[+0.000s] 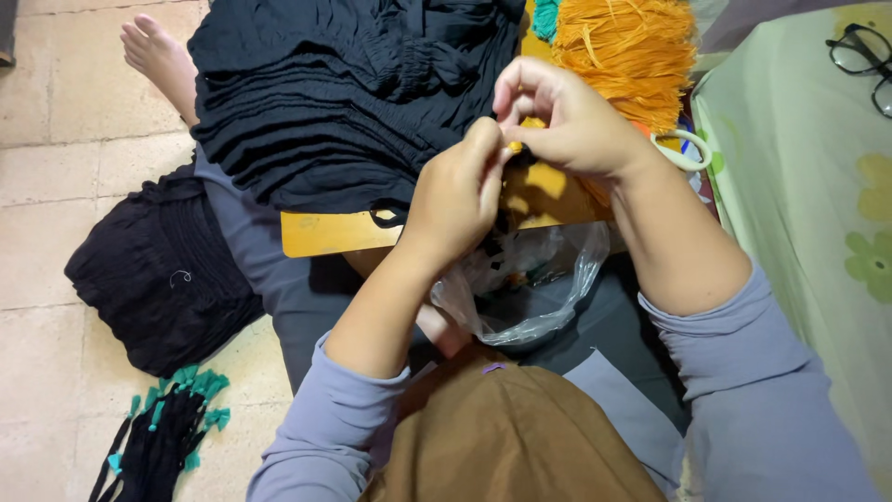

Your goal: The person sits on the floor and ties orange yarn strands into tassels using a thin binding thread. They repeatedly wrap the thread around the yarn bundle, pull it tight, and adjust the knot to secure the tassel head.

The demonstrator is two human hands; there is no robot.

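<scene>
My left hand [455, 191] and my right hand [567, 121] meet above a yellow wooden board [325, 232] on my lap. Their fingertips pinch together on a small orange piece of thread or tassel [514, 147] at the edge of black fabric [344, 93] draped over the board. What exactly lies between the fingers is mostly hidden. An orange bundle of tassels [627, 46] sits just beyond my right hand.
A clear plastic bag [539, 288] lies in my lap under the hands. More black cloth [163, 274] and black pieces with teal tassels [167, 432] lie on the tiled floor at left. Eyeglasses [864, 60] rest on a green floral sheet [818, 204] at right. A bare foot [158, 56] shows at the top left.
</scene>
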